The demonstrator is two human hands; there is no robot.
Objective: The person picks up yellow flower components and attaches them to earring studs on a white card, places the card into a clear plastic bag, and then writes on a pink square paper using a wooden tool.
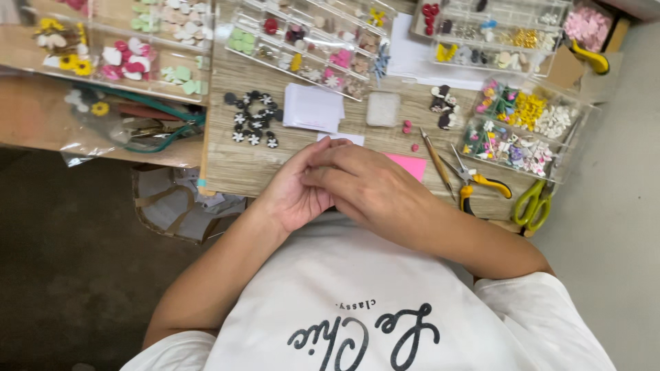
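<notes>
1. The left hand (292,196) and right hand (368,185) meet at the near edge of the desk (240,165), the right laid partly over the left. Their fingers (323,152) are curled together; whether they pinch anything I cannot tell, since the fingertips hide it.
2. The pink paper (409,165) lies on the desk, touching the right hand's far side, with a white card (342,138) just beyond the fingertips.
3. To work well here, I judge any small piece should be held low over the desk, so a drop lands on wood and not in the lap.
4. Beyond the pink paper lie the black-and-white flower pieces (253,118) to its left and a stack of white cards (313,108).
5. Right of the pink paper, a slim tool (436,160), small pliers (478,182) and green scissors (535,203) crowd the desk edge; open room is left of the paper.
</notes>
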